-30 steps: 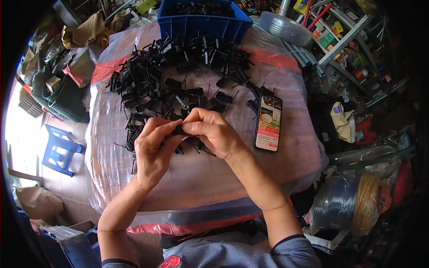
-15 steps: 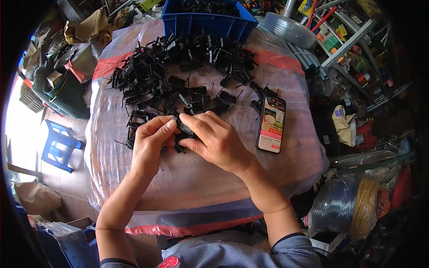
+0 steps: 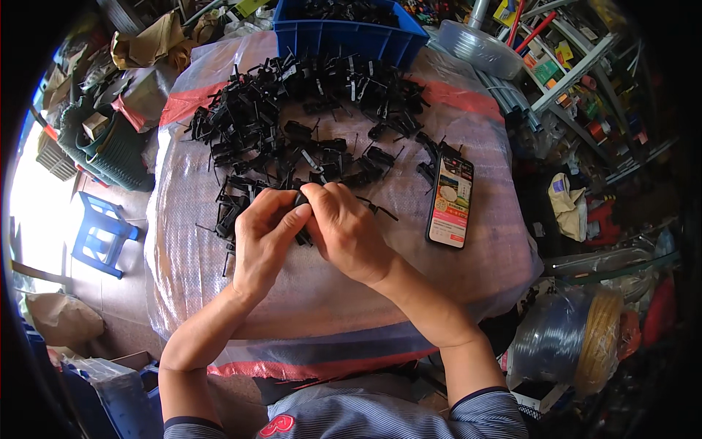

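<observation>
**Operator A:** Blue plastic stool (image 3: 99, 234) is standing at far left, beside the wrapped table (image 3: 409, 293). Moving right, what is the left hand (image 3: 265, 245) doing?

**Operator B:** It is curling its fingers (image 3: 289, 219) around a small black plastic part (image 3: 301, 199), pinching it from the left side.

**Operator A:** And the right hand (image 3: 349, 233)?

**Operator B:** It is closing on the same part from the right, fingertips meeting those of the left hand. The part is sitting between both hands, just above the table, at the near edge of the black parts pile (image 3: 292, 110).

**Operator A:** Further right?

**Operator B:** A phone (image 3: 450, 200) is lying flat, screen lit, near the right hand but not touching it. A blue bin (image 3: 344, 36) is sitting at the far edge.
</observation>
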Motion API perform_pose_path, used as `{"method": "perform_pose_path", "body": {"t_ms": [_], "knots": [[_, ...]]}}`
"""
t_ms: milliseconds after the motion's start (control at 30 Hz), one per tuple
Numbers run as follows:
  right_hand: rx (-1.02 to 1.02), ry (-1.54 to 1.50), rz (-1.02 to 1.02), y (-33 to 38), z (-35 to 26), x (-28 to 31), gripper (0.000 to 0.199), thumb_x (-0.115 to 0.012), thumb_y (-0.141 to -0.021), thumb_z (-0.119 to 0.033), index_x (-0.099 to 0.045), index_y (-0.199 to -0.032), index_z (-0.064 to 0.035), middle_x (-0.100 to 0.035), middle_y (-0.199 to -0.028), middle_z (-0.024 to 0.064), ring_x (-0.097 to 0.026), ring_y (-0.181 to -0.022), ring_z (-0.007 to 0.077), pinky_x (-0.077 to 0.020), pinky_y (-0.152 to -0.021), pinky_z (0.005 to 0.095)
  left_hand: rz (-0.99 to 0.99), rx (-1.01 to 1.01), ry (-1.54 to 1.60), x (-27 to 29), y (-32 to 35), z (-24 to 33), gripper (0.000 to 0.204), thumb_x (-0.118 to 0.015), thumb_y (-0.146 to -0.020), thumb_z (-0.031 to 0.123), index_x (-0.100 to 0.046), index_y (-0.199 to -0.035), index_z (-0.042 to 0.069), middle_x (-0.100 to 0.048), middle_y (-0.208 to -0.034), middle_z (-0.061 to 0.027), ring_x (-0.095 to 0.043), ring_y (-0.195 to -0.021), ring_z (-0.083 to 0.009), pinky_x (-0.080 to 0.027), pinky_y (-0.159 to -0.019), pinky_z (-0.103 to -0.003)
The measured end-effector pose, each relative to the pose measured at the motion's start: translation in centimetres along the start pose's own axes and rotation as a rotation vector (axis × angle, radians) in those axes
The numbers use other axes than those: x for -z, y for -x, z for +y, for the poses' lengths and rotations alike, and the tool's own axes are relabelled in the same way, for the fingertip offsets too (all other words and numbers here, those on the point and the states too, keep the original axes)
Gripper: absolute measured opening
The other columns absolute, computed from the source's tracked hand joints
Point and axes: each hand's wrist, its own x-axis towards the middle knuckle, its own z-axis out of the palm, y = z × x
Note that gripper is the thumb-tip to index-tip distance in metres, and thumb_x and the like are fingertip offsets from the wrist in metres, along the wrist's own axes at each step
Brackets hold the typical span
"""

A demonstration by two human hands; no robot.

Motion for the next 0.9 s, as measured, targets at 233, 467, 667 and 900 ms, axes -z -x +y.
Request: {"method": "perform_pose_path", "body": {"t_ms": [233,467,667,900], "knots": [[-0.348,-0.059,-0.27,-0.3,4.7,7.4,0.028,-0.063,-0.074,0.0,-0.057,-0.101,-0.0012,-0.056,-0.092,0.0085,-0.056,-0.076,0.0167,-0.0473,-0.066,0.0268,0.003,0.044,0.638,1.6,-1.5,0.4,0.005,-0.052,-0.081,0.002,-0.048,-0.081,0.005,-0.06,-0.097,-0.0111,-0.061,-0.084,-0.0195,-0.048,-0.073,-0.029],[-0.313,-0.089,-0.564,1.0,5.6,5.2,0.022,-0.06,-0.073,0.0,-0.06,-0.095,-0.0015,-0.056,-0.09,0.0103,-0.054,-0.089,0.0266,-0.0436,-0.079,0.0341,-0.218,0.242,0.722,1.8,-1.1,1.1,0.029,-0.05,-0.079,0.003,-0.044,-0.107,0.007,-0.061,-0.084,-0.0086,-0.06,-0.075,-0.0202,-0.048,-0.063,-0.03],[-0.54,-0.345,-0.459,0.2,5.5,6.3,0.012,-0.061,-0.079,-0.006,-0.06,-0.09,-0.0016,-0.056,-0.084,0.0041,-0.055,-0.079,0.0148,-0.0445,-0.07,0.027,-0.31,-0.215,-0.14,0.8,-0.9,0.1,0.047,-0.063,-0.07,-0.005,-0.056,-0.115,0.005,-0.052,-0.079,-0.0001,-0.048,-0.064,-0.0092,-0.04,-0.059,-0.02],[-0.796,-1.091,-0.29,-0.4,3.6,4.9,0.015,-0.059,-0.084,-0.015,-0.058,-0.094,-0.0036,-0.056,-0.084,-0.0008,-0.052,-0.078,0.0061,-0.0482,-0.063,0.0231,-0.121,-0.79,-0.657,0.3,-0.8,-0.3,0.042,-0.07,-0.066,0.004,-0.061,-0.107,0.007,-0.058,-0.087,-0.0071,-0.06,-0.066,-0.0226,-0.05,-0.053,-0.032]]}}
